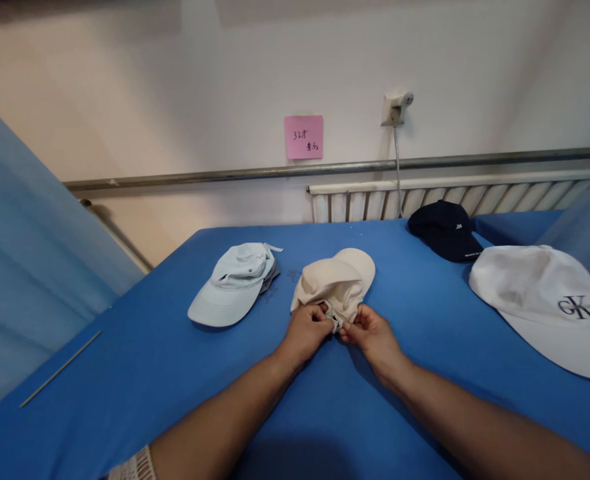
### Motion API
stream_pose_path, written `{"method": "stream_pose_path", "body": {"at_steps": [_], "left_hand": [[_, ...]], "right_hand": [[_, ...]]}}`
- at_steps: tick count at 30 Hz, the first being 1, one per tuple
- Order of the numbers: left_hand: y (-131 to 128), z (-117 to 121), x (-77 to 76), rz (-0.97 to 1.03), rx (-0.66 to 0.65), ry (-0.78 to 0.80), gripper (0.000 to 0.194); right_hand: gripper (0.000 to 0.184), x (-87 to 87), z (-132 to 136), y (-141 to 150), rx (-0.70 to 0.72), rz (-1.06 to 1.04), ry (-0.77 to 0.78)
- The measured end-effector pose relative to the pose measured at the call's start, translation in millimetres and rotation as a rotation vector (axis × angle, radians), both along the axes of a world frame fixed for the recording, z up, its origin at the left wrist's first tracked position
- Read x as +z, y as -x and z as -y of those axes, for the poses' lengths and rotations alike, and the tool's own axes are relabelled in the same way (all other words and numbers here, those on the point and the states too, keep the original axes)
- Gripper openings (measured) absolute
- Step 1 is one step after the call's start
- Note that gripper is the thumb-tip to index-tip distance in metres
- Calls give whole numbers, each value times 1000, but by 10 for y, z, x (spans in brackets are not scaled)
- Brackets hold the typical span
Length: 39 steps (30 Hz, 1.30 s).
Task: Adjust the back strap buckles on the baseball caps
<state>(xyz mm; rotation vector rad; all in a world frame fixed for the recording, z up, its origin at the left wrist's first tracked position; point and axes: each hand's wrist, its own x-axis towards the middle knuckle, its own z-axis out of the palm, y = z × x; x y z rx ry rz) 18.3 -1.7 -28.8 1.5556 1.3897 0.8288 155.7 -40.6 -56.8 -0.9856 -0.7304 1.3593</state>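
A beige baseball cap lies on the blue-covered table, its brim pointing away to the upper right. My left hand pinches the near edge of the cap, at the back strap area. Close beside it, my right hand grips the same edge with thumb and fingers closed. Between the fingertips a small dark and light bit of the strap shows; its details are too small to make out. To the left rests a pale blue cap, with a grey cap partly hidden under it.
At right sit a white cap with black letters and a navy cap behind it. A thin stick lies on the blue cover at left. Behind are a metal rail, a radiator and a plugged-in cable.
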Motion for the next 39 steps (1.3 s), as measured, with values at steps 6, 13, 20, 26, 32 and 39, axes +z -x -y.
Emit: {"method": "stream_pose_path", "body": {"at_steps": [6,13,20,26,32,39], "left_hand": [[9,-36,-10,-76,-34,-13,20],[10,-36,-2,-116,-19,-7,21],[8,-20,-7,-52,-26,-32,21],[10,-7,7,74,-84,-78,24],[24,-14,-9,153,-158,-119,22],[30,26,43,82,-184,-214,17]], "right_hand": [[29,-36,21,18,-16,135,-64],[19,-50,55,11,-17,250,-148],[16,-65,50,-17,29,333,-168],[25,-11,31,-9,-2,223,-180],[28,80,20,-5,-45,87,-157],[31,59,14,-20,-67,82,-149]]}}
